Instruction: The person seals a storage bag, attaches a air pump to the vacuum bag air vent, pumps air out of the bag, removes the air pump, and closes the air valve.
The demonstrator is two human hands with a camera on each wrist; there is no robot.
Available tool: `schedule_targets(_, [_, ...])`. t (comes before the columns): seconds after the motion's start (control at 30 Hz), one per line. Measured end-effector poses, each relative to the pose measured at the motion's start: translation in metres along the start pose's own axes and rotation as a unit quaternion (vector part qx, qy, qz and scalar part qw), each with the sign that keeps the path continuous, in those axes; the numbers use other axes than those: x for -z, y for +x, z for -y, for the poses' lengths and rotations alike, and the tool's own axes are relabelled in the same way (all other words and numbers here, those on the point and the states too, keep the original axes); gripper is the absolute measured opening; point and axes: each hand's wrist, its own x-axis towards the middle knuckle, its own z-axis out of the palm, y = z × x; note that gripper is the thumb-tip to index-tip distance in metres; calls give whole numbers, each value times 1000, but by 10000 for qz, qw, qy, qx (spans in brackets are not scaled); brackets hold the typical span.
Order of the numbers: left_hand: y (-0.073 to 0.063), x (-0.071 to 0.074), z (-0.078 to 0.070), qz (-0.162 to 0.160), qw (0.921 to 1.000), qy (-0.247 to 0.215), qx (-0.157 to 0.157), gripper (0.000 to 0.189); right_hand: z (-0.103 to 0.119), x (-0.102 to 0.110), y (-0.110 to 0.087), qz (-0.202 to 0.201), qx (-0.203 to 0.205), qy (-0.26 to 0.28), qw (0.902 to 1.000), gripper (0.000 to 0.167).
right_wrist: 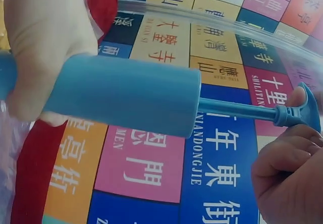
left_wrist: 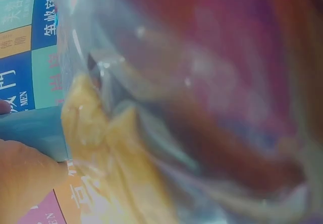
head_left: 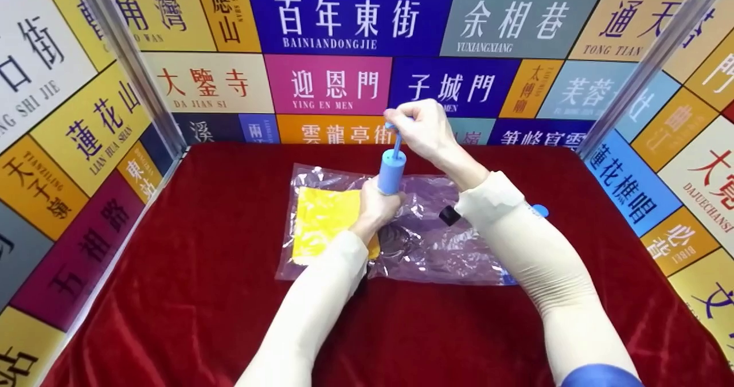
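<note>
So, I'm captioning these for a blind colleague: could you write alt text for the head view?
A person's left hand grips a light-blue plastic cylindrical pump while the right hand holds the handle on its extended rod. Below, a clear plastic bag with a roughly rectangular yellow item inside lies on dark red velvety cloth, before multicoloured sign panels.

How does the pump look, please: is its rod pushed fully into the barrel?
No, a length of rod shows between the barrel and the right hand.
</note>
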Motion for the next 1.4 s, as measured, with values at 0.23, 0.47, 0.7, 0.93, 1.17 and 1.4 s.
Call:
schedule_targets(0.23, [2, 0, 1, -76, 9994, 171, -274, 26, -4, -1, 4, 268, 355, -430, 9981, 43])
schedule_targets(0.47, [4, 1, 2, -144, 9993, 125, -333, 27, -15, -11, 2, 532, 541, -583, 9954, 44])
schedule_targets(0.7, [8, 3, 6, -158, 9984, 145, -525, 24, -39, -34, -11, 224, 754, -902, 9928, 48])
schedule_targets(0.93, [45, -15, 53, -275, 9960, 140, -839, 23, -46, -44, -14, -273, 1089, -895, 9896, 49])
schedule_targets(1.17, [7, 6, 2, -181, 9978, 241, -592, 21, -33, -38, -5, -194, 746, -818, 9937, 40])
schedule_targets(1.4, [5, 4, 2, -81, 9984, 191, -532, 17, -18, -25, 2, -345, 857, -872, 9919, 41])
